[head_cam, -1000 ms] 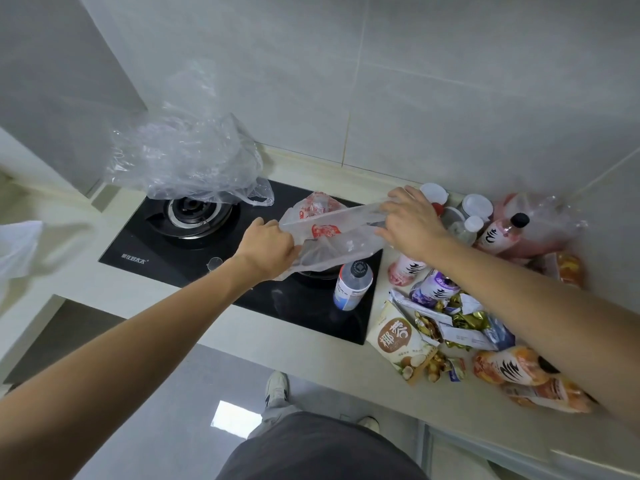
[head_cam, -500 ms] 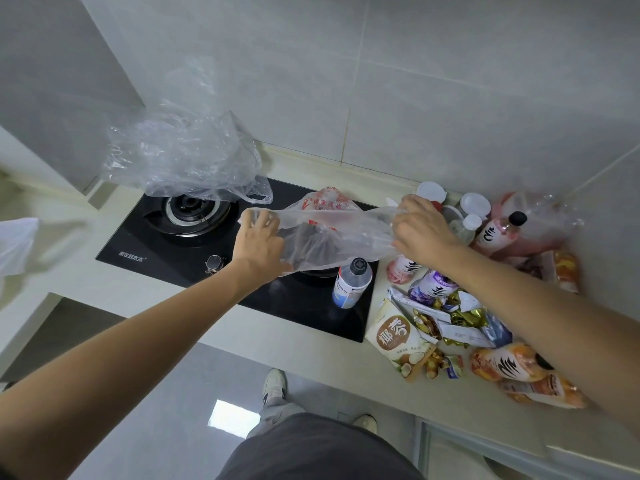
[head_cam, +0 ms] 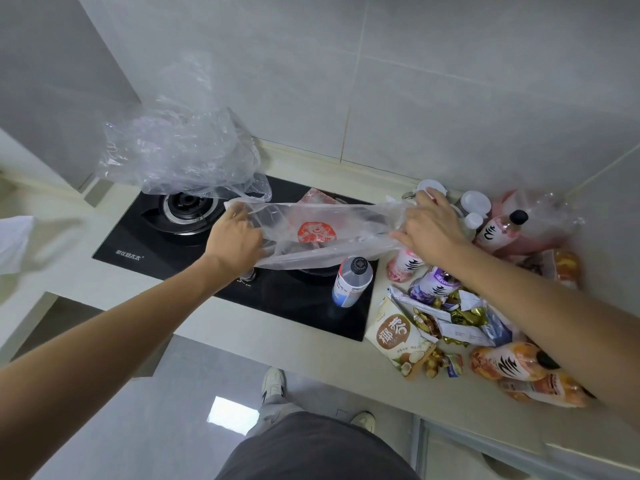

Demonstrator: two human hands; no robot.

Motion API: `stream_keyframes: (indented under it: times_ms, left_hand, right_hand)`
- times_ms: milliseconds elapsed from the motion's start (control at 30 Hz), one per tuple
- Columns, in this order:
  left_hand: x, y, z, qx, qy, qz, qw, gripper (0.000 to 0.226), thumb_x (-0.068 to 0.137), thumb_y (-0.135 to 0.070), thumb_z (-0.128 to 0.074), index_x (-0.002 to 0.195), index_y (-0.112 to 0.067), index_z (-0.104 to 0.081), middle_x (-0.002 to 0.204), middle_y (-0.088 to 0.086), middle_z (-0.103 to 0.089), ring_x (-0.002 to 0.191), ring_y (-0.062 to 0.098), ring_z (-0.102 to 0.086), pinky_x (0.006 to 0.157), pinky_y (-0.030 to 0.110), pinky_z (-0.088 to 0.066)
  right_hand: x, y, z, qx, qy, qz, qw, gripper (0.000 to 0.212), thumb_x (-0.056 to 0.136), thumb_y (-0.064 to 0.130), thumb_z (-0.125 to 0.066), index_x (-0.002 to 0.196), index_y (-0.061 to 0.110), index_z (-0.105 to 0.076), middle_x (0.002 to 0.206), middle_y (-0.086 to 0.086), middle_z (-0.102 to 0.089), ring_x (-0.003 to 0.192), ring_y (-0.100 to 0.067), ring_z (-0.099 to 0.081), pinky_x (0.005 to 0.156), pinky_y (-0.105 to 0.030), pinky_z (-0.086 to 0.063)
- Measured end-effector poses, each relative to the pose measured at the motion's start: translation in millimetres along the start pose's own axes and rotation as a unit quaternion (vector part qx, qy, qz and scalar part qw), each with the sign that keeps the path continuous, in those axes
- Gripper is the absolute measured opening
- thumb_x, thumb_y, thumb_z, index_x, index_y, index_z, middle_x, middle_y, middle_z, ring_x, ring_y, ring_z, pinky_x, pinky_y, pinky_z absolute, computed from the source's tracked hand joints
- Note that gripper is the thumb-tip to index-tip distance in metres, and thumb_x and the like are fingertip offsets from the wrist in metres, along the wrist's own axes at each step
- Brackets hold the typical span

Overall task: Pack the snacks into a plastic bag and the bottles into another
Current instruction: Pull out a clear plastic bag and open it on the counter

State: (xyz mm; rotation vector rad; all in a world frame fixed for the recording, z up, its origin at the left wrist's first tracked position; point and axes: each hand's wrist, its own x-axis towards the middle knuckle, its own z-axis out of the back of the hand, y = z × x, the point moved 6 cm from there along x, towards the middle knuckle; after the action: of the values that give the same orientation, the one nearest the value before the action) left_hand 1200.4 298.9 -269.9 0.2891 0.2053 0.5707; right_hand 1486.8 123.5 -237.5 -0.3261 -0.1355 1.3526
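A clear plastic bag with a red print (head_cam: 317, 233) is stretched flat above the black gas hob (head_cam: 194, 251). My left hand (head_cam: 235, 240) grips its left edge and my right hand (head_cam: 431, 228) grips its right edge. Below it a bottle with a white and blue label (head_cam: 351, 282) stands on the hob. To the right lie pink, purple and orange bottles (head_cam: 498, 226) and a heap of snack packets (head_cam: 398, 336), among them a brown and white pouch. A second, crumpled clear bag (head_cam: 180, 154) sits over the far left burner.
The snacks and bottles fill the counter's right end up to the tiled wall (head_cam: 450, 98). White-capped containers (head_cam: 474, 200) stand in the far corner. The counter's front edge (head_cam: 277, 348) runs just ahead of my legs. A white sheet (head_cam: 14, 244) shows at the far left.
My hands have moved apart and pulled the printed bag out wide and flat; it was bunched between them a second ago. The bag now sits a little higher over the hob.
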Motion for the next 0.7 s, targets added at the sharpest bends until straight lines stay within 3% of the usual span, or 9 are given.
stream_keyframes:
  times_ms: [133,200,333,433,500,567,700]
  left_hand:
    - [-0.2,11.1,-1.4,0.007,0.023,0.007,1.0,0.055,0.092,-0.061,-0.051,0.064,-0.02,-0.073,0.066,-0.002,-0.067,0.106,0.022,-0.058,0.116,0.04,-0.026]
    - [-2.1,11.7,-1.3,0.021,0.06,0.002,0.998,0.039,0.092,-0.05,-0.054,0.072,-0.023,-0.074,0.073,-0.007,-0.068,0.109,0.02,-0.056,0.117,0.04,-0.022]
    - [-6.1,11.6,2.5,0.044,0.072,-0.004,0.996,0.035,0.094,-0.053,-0.05,0.093,-0.027,-0.074,0.088,-0.007,-0.072,0.117,0.02,-0.055,0.12,0.04,-0.011]
    - [-7.3,13.0,3.4,0.043,0.071,0.004,0.997,0.037,0.095,-0.055,-0.049,0.106,-0.027,-0.071,0.092,-0.005,-0.073,0.119,0.02,-0.056,0.123,0.04,-0.007]
    - [-6.7,14.9,5.0,0.035,0.071,0.01,0.997,0.041,0.096,-0.058,-0.047,0.109,-0.027,-0.069,0.094,-0.004,-0.073,0.119,0.02,-0.057,0.123,0.04,-0.008]
    - [-5.0,18.6,4.9,0.021,0.072,0.014,0.997,0.042,0.095,-0.06,-0.046,0.109,-0.028,-0.069,0.095,-0.005,-0.074,0.119,0.019,-0.057,0.122,0.04,-0.008]
    - [-3.7,29.5,-1.6,0.028,0.077,0.013,0.997,0.059,0.09,-0.07,-0.03,0.115,-0.029,-0.064,0.098,-0.004,-0.074,0.121,0.02,-0.055,0.12,0.041,-0.013]
  right_hand:
    - [8.6,2.5,7.4,0.001,-0.041,0.012,0.999,0.062,0.095,0.064,-0.052,0.072,0.013,-0.078,0.083,-0.001,-0.07,0.103,-0.027,-0.052,0.106,-0.047,-0.036]
    - [12.0,6.1,6.5,-0.01,-0.02,0.034,0.999,0.058,0.092,0.066,-0.055,0.08,0.016,-0.081,0.1,0.002,-0.074,0.111,-0.027,-0.049,0.107,-0.046,-0.034]
    - [13.6,12.8,5.6,-0.012,0.023,0.03,0.999,0.053,0.089,0.064,-0.06,0.108,0.018,-0.079,0.142,-0.003,-0.061,0.142,-0.036,-0.031,0.119,-0.051,-0.023]
    - [12.4,21.4,5.5,-0.014,0.057,0.013,0.998,0.038,0.09,0.044,-0.066,0.12,0.022,-0.074,0.151,-0.007,-0.048,0.151,-0.042,-0.015,0.122,-0.052,-0.017]
    - [11.9,25.6,5.2,-0.009,0.067,-0.001,0.998,0.035,0.086,0.023,-0.067,0.12,0.025,-0.074,0.154,-0.008,-0.043,0.151,-0.045,-0.01,0.122,-0.054,-0.016]
    - [12.2,28.4,5.2,-0.011,0.081,-0.015,0.997,0.039,0.085,0.015,-0.066,0.121,0.029,-0.074,0.156,-0.006,-0.04,0.15,-0.046,-0.01,0.122,-0.057,-0.014]
    - [11.9,28.7,7.2,-0.034,0.078,-0.045,0.995,0.023,0.092,0.023,-0.061,0.104,0.024,-0.081,0.157,0.0,-0.042,0.149,-0.043,-0.015,0.12,-0.059,-0.019]
